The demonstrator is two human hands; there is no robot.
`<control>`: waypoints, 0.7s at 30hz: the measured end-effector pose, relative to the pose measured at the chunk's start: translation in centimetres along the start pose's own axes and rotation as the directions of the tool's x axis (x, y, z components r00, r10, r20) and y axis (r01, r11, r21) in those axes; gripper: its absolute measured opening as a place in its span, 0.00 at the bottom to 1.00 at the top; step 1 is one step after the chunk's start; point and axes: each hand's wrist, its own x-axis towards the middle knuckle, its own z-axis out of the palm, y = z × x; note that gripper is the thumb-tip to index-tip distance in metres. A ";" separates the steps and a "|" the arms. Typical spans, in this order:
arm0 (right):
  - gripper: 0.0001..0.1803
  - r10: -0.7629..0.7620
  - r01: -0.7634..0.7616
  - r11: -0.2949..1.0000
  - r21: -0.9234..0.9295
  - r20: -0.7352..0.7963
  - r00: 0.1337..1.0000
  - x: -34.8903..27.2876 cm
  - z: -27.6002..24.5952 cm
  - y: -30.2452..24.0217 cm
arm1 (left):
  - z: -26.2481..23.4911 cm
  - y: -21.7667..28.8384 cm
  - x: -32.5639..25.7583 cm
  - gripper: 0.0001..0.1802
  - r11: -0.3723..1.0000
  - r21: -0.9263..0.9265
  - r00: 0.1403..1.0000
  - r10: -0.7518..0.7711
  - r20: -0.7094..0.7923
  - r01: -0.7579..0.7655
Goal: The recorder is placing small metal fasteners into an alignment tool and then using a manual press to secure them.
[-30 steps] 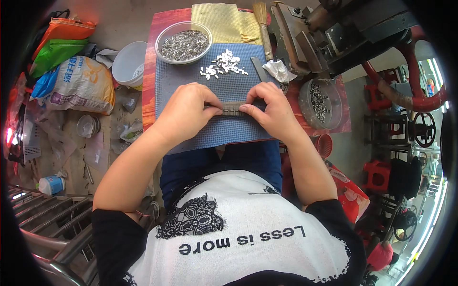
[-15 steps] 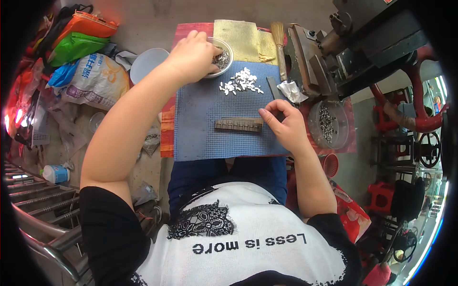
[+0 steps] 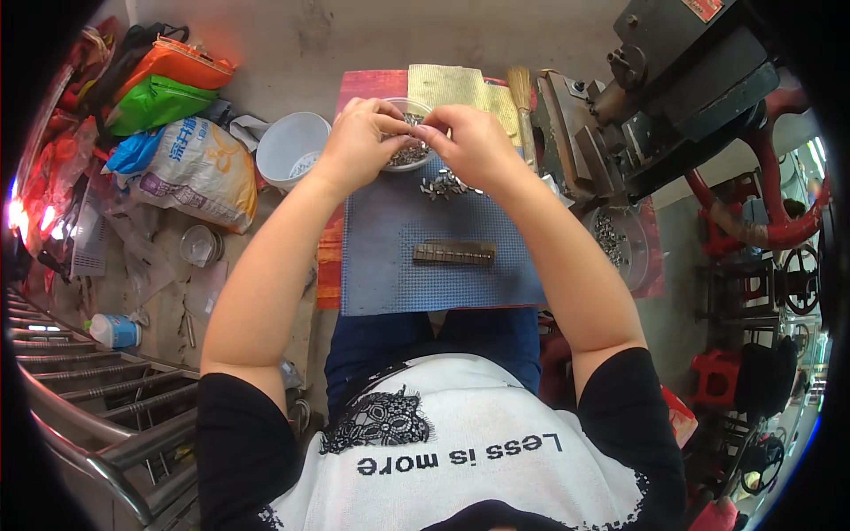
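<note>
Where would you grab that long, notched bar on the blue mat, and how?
Probably by its two short ends, from above. The notched bar lies flat and crosswise on the blue mat, longer than it is wide, with both ends exposed and nothing covering it.

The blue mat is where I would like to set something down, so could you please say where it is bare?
Bare patches lie left of the metal strip, toward the left edge of the blue mat, and between strip and near edge. The far end is crowded: left hand and right hand over the bowl, small loose pieces close by.
</note>
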 end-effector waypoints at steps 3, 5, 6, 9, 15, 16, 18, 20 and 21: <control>0.17 0.199 -0.191 0.980 -0.056 0.217 0.956 1.4 0.4 -0.5 | -0.4 -0.2 -0.4 0.10 0.999 -0.053 1.000 -0.008 -0.026 0.007; 0.17 0.211 -0.208 0.977 -0.038 0.248 0.946 1.9 0.6 -0.9 | -0.7 -0.2 -0.4 0.11 0.997 -0.071 0.999 0.009 -0.040 -0.012; 0.17 0.229 -0.232 0.972 -0.021 0.278 0.933 2.1 0.6 -1.1 | -0.8 0.0 -0.4 0.11 0.999 -0.035 0.999 -0.030 -0.029 0.029; 0.16 0.107 -0.096 0.994 -0.057 0.233 0.966 2.3 1.3 -0.8 | -1.7 0.7 -0.4 0.12 0.994 -0.062 0.996 -0.091 0.021 0.092; 0.13 0.012 -0.004 0.999 -0.034 0.228 0.974 2.7 1.8 0.3 | -1.8 0.0 -0.4 0.12 0.951 -0.233 0.979 -0.191 0.072 0.202; 0.13 0.009 -0.001 0.999 -0.034 0.229 0.973 2.9 1.6 0.1 | -1.8 -0.4 -0.4 0.12 0.942 -0.263 0.977 -0.199 0.070 0.211; 0.14 0.084 -0.101 0.995 0.028 0.355 0.931 3.3 1.0 -0.1 | -2.3 -0.5 -0.3 0.11 0.988 -0.138 0.997 -0.065 0.050 0.071; 0.13 0.061 -0.089 0.995 0.055 0.381 0.922 3.6 1.0 0.2 | -2.4 -0.6 -0.3 0.11 0.997 -0.008 0.996 0.073 0.049 -0.072; 0.13 0.038 -0.079 0.993 0.084 0.407 0.912 3.7 1.0 0.4 | -2.1 -0.8 -0.5 0.11 0.996 -0.023 0.996 0.087 0.026 -0.087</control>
